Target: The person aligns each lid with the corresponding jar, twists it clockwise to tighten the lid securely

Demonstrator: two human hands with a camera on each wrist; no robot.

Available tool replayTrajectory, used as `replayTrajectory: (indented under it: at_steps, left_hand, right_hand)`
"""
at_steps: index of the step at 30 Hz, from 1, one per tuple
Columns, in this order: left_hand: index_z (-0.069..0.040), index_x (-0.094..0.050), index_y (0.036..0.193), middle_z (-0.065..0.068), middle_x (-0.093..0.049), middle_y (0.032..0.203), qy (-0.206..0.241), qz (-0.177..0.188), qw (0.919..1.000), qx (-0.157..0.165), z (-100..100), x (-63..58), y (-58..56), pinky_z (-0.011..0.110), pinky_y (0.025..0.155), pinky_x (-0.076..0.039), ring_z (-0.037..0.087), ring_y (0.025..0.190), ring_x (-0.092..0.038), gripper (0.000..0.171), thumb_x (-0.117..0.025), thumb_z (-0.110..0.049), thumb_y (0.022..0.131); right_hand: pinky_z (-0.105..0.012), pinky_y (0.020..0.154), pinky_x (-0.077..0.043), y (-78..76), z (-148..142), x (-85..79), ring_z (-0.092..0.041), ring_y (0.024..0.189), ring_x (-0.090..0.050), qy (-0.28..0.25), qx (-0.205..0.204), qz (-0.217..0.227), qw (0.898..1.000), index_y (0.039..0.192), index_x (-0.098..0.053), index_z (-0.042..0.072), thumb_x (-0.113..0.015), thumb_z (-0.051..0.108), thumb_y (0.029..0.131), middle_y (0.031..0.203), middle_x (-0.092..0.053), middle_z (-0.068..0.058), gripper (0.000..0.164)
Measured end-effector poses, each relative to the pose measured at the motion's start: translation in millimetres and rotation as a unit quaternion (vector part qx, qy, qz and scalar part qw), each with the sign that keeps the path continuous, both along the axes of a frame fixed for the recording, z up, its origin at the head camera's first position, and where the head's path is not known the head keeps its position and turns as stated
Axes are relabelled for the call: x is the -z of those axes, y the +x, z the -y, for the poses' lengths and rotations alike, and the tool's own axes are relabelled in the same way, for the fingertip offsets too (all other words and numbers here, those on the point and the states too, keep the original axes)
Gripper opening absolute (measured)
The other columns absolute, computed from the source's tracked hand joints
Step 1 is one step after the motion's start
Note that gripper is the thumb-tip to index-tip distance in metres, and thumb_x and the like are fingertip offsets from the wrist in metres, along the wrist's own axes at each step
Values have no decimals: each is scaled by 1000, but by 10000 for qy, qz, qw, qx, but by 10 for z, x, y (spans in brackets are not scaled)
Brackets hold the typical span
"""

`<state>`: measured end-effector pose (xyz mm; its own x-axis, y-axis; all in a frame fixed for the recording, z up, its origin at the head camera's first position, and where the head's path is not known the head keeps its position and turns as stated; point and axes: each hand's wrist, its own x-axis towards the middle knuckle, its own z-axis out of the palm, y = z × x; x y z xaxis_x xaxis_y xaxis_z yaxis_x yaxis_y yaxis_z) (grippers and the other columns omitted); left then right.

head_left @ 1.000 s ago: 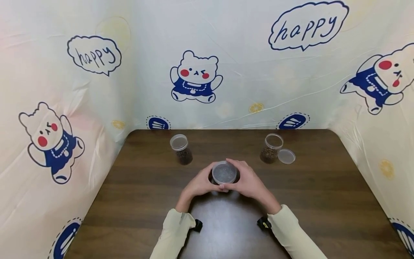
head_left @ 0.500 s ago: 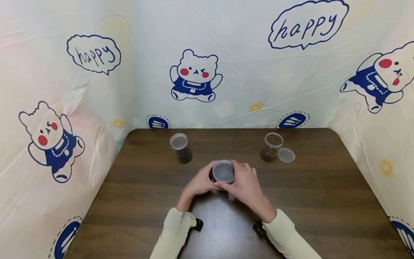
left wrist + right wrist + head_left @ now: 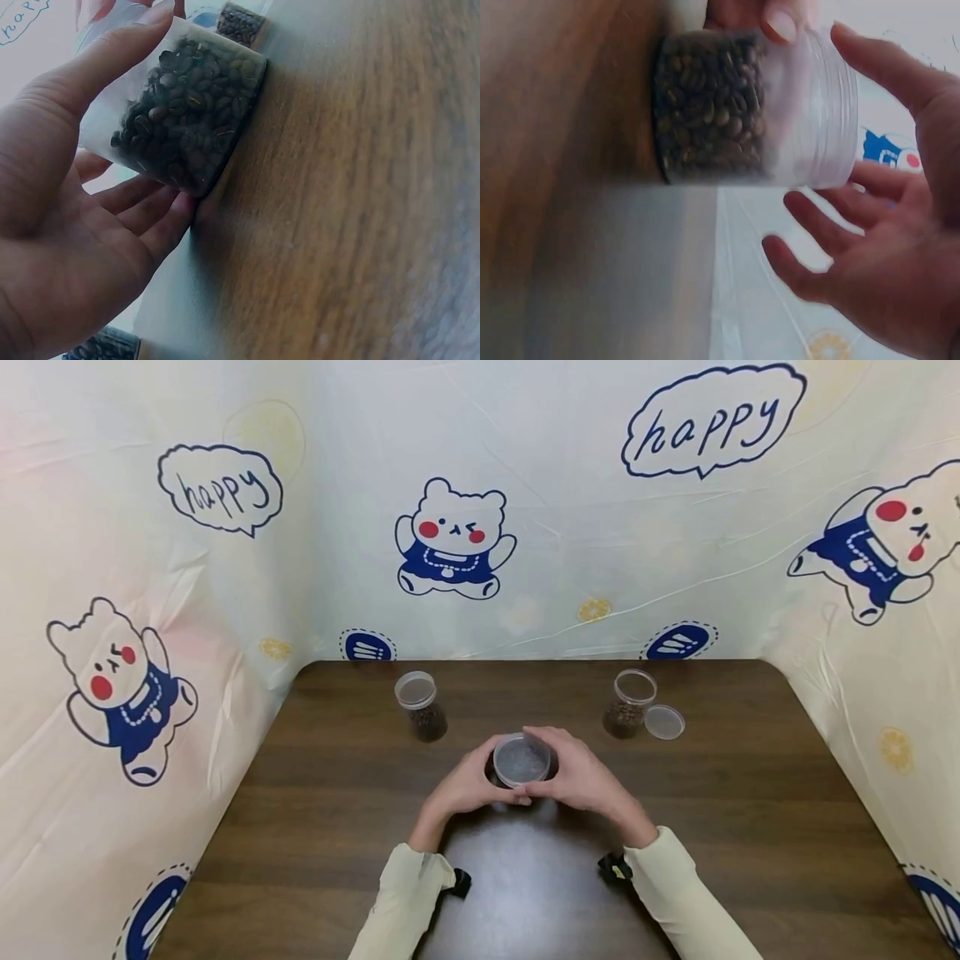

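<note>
Between both hands on the table stands a clear plastic jar (image 3: 780,120), partly filled with dark coffee beans (image 3: 191,112). A clear round lid (image 3: 521,760) sits on top of it. My left hand (image 3: 468,785) holds the jar's body, thumb on the near side and fingers round the far side. Higher up, my right hand (image 3: 581,777) curls thumb and fingers round the lid's edge. In the right wrist view the right hand's lower fingers (image 3: 787,270) stand apart from the jar.
At the back left of the brown wooden table (image 3: 315,827) stands a lidded jar of dark beans (image 3: 426,718). At the back right is a jar without its lid (image 3: 624,714), holding brown beans. A loose clear lid (image 3: 664,722) lies beside it. Printed curtains (image 3: 555,543) surround the table.
My right hand turned round the lid toward the far right side half a second ago, and has now swung back to its former pose. The left hand and jar stay nearly still.
</note>
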<state>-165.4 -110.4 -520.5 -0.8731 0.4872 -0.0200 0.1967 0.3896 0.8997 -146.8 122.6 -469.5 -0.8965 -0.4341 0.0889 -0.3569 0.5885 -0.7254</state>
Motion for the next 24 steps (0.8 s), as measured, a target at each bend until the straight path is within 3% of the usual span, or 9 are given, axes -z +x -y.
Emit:
replayTrajectory:
  at_steps: [5,9,18,24]
  left_hand:
    - [-29,-48,152,-1,-62,144,-103,-49,9999,-18,-1,-5,10,48,108,-50,21,127,-62,92,-97,-35,75]
    - [-27,-49,151,3,-63,143,-138,-91,9999,-10,-2,-6,-1,48,107,-50,23,126,-62,90,-97,-30,76]
    - [-22,-49,153,4,-63,145,-184,-253,9995,59,-19,-14,-2,51,111,-49,24,131,-62,84,-93,-30,81]
    - [-21,-51,152,4,-63,145,-181,-327,9993,-61,-39,-69,-6,50,111,-49,23,131,-62,86,-95,-31,80]
  right_hand:
    - [-50,96,-54,111,141,28,-28,109,-65,288,755,-446,9957,146,-58,6,-93,48,78,129,-66,-11,87]
    - [-47,91,-54,180,218,43,-26,100,-64,469,1128,-487,9913,149,-54,7,-90,57,78,126,-60,-11,94]
    - [-51,105,-54,179,92,114,-32,127,-62,-168,845,49,9963,157,-42,3,-91,46,81,146,-57,-18,101]
    - [-48,104,-56,144,19,100,-30,128,-64,-390,646,197,9970,155,-43,1,-92,36,83,147,-59,-17,94]
